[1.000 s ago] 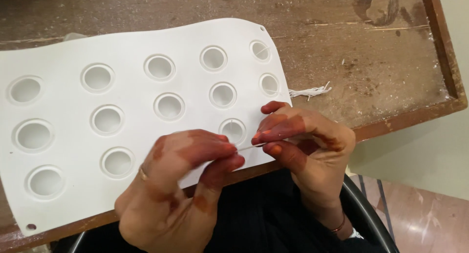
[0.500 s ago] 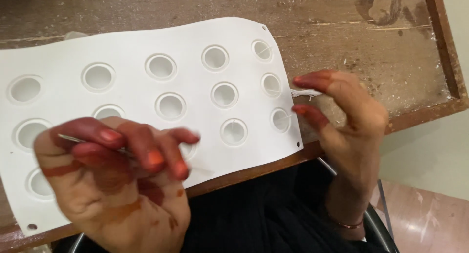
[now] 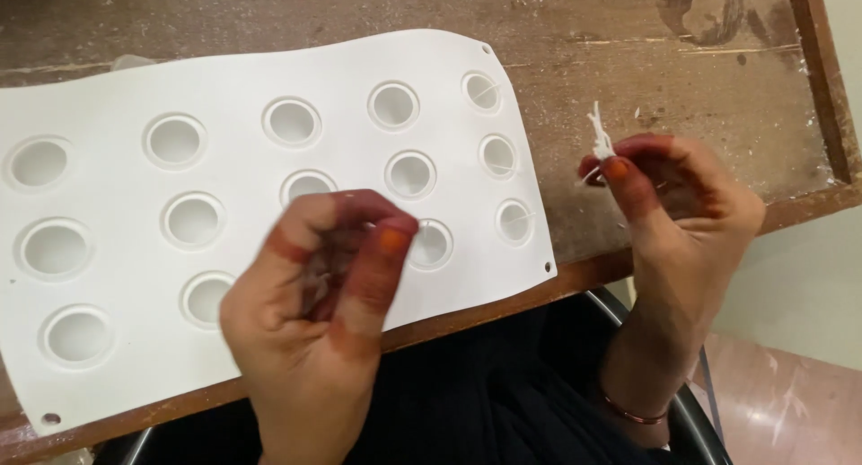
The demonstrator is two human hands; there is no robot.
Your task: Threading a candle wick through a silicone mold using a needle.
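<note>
Old brown wooden table (image 3: 682, 52), scratched and dusty, with a raised rim at the right edge. Pale floor beyond that edge. Dark clothing and a black chair rim down below, near the wrists.

White bendy mould sheet (image 3: 108, 241) lying flat on the table, full of round cups in three rows. Small hole in a corner of the sheet, just below and to the left of the right hand's fingers.

Right hand (image 3: 682, 205) up over the bare wood, just past the right edge of the sheet. Thumb and first finger pinched together on a little bunch of white threads (image 3: 599, 140). Threads sticking up above the fingertips (image 3: 618, 171), off the table. Other fingers curled in behind. Thin bangle (image 3: 628, 409) round the wrist.

Left hand (image 3: 323, 294) over the sheet, near the front edge of the table. Fingers curled in and pressed close to the thumb, tips pointing up. Blurry here, so cannot tell what sits between them. Round cup (image 3: 433, 243) just to the right of the thumb tip, another cup (image 3: 305, 185) just above the knuckles, half hidden.

Reddish-brown stain on the fingers and palms of both hands.
</note>
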